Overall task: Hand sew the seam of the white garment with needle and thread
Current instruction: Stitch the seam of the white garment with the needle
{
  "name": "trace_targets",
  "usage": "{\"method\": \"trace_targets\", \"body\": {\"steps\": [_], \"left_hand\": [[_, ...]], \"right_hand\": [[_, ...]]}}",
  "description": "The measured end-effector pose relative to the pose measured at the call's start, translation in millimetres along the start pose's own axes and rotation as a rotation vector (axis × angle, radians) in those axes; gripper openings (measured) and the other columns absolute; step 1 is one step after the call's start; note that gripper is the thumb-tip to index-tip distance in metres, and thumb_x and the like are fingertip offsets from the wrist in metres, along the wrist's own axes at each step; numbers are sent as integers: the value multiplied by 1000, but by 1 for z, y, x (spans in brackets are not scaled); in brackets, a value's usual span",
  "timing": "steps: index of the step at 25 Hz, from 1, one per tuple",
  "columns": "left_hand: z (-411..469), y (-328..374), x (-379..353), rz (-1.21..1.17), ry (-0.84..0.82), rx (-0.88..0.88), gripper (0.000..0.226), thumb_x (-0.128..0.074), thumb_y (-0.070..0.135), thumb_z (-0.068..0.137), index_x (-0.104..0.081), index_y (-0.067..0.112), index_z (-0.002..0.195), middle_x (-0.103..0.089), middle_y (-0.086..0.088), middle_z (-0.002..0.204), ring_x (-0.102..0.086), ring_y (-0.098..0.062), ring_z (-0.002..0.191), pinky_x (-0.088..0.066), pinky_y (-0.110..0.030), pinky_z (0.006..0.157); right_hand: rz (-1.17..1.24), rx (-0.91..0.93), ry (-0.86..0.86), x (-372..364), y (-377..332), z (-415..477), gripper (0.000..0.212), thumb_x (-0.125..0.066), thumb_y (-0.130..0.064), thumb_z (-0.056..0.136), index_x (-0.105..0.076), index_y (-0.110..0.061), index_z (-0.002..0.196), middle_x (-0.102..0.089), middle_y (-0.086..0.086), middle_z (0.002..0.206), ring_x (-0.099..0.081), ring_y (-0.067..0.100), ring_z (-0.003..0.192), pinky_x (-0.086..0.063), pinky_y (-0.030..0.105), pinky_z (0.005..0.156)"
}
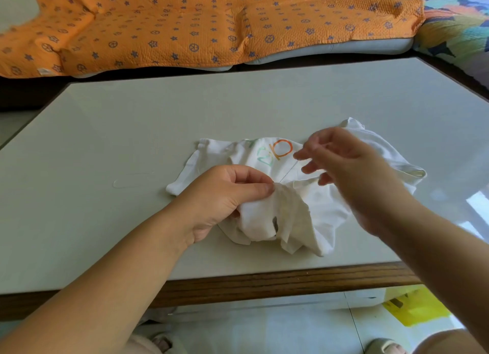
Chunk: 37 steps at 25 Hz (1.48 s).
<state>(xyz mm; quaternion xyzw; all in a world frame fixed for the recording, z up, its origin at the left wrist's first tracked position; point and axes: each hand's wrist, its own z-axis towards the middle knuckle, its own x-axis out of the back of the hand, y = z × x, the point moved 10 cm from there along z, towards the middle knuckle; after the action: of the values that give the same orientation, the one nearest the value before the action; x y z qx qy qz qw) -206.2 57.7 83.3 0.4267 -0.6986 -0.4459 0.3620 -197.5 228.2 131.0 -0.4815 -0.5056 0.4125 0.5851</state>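
Note:
The white garment (pixel 315 210), printed with orange and green letters, lies crumpled near the front of the pale table (pixel 132 131). My left hand (pixel 225 197) pinches a fold of its fabric between thumb and forefinger. A thin thread (pixel 288 171) runs taut from that pinch up and to the right to my right hand (pixel 344 168), which is blurred, raised over the garment, and pinches the thread's upper end. The needle itself is too small and blurred to make out.
A loose loop of thread (pixel 129 180) lies on the table left of the garment. The table has a wooden front edge (pixel 264 282). An orange patterned blanket (pixel 198 22) covers a sofa beyond. A yellow bag (pixel 415 308) sits on the floor below right.

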Motion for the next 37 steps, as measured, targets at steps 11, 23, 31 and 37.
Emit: {"method": "trace_targets", "body": {"steps": [11, 23, 31, 37], "left_hand": [[-3, 4, 1, -6, -24, -5, 17, -65, 13, 88, -68, 22, 75, -67, 10, 69, -61, -2, 62, -46, -15, 51], [-2, 4, 7, 15, 4, 3, 17, -65, 14, 88, -67, 23, 74, -66, 10, 68, -59, -2, 61, -45, -16, 50], [-1, 5, 3, -18, 1, -9, 4, -68, 21, 87, -69, 23, 84, -69, 5, 77, -64, -7, 71, -50, -24, 64], [-3, 11, 14, 239, 8, -61, 14, -76, 31, 77, -75, 25, 90, -76, 9, 83, -70, -1, 77, -48, -15, 67]], "right_hand": [[510, -140, 186, 43, 28, 38, 9, -40, -6, 102, -49, -6, 102, -72, 8, 73, -73, 27, 91, -58, 40, 86], [-123, -29, 235, 50, 14, 33, 7, -48, -19, 99, -53, -17, 94, -75, 4, 81, -71, 12, 79, -57, 37, 87], [-651, 337, -128, -47, -20, -44, 6, -39, -27, 100, -38, -26, 94, -56, -8, 78, -55, 21, 71, -34, 33, 60], [-634, 329, -117, -29, -10, -25, 9, -38, -20, 102, -39, -23, 94, -51, -12, 78, -50, 9, 73, -38, 14, 64]]}}
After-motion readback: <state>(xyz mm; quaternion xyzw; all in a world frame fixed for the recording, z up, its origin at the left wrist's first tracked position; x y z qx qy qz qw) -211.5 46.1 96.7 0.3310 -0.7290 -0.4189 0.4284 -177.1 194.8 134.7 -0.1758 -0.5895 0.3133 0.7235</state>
